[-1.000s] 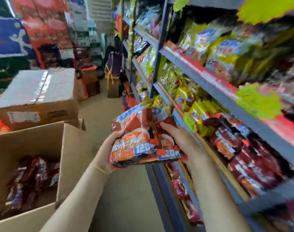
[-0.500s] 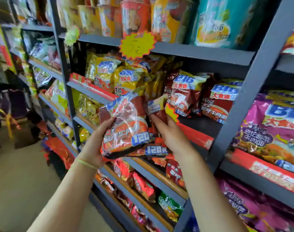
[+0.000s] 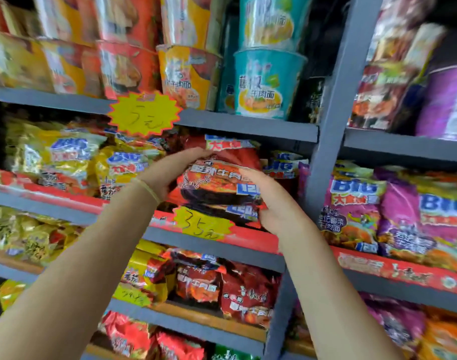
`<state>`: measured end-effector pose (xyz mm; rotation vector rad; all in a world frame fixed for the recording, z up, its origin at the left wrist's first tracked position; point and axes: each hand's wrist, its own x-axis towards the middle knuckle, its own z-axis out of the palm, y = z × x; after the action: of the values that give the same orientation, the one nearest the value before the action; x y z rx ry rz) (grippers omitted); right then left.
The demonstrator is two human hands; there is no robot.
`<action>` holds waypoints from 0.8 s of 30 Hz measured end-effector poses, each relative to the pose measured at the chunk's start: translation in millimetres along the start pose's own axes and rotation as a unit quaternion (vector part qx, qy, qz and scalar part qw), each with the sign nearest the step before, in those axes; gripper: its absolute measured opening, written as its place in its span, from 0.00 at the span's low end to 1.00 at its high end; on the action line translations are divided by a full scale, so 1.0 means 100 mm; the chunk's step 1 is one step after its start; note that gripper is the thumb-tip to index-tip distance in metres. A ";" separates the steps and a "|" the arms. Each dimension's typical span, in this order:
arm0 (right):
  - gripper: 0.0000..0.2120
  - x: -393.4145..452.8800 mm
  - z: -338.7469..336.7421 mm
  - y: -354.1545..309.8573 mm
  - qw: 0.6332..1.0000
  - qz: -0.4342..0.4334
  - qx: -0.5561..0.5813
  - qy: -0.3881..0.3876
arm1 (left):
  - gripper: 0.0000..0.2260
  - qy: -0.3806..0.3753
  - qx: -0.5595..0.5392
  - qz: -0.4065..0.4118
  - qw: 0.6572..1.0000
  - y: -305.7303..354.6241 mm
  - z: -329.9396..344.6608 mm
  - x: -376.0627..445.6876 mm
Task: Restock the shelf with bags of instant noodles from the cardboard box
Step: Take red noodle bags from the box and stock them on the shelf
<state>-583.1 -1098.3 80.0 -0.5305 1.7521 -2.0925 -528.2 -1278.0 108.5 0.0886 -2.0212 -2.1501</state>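
Two red bags of instant noodles point(image 3: 217, 189), stacked flat, sit between my hands at the front edge of the grey shelf point(image 3: 211, 242), just above its red strip. My left hand point(image 3: 170, 168) holds their upper left side, fingers curled over the top. My right hand point(image 3: 269, 201) grips their right edge from below. More red bags point(image 3: 230, 149) stand behind them on the same shelf. The cardboard box is out of view.
Yellow bags point(image 3: 66, 159) fill the shelf to the left; purple bags point(image 3: 378, 211) lie right of the grey upright post point(image 3: 331, 126). Cup noodles point(image 3: 266, 81) stand on the shelf above. Yellow star price tags point(image 3: 144, 113) hang on shelf edges. Lower shelves hold red and yellow bags point(image 3: 222, 289).
Both hands have carried the red bags from beside the cardboard box up and forward into the shelf bay. My view turned from the aisle to face the shelf.
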 end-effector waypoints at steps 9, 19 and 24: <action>0.41 0.18 -0.15 0.10 0.967 -0.070 -0.014 0.244 | 0.18 -0.146 0.107 -0.006 0.984 0.02 0.06 0.46; 0.50 0.06 -0.10 0.23 0.880 -0.147 -0.335 0.302 | 0.34 -0.213 0.170 0.085 0.958 -0.36 0.04 0.78; 0.49 0.05 0.01 0.36 0.787 -0.175 -0.441 0.393 | 0.21 -0.194 0.225 0.054 0.953 -0.30 0.17 0.89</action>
<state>-585.5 -1107.1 44.9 -0.1766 3.3976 -1.6512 -621.4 -1275.6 87.5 -0.4039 -2.6328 -1.7009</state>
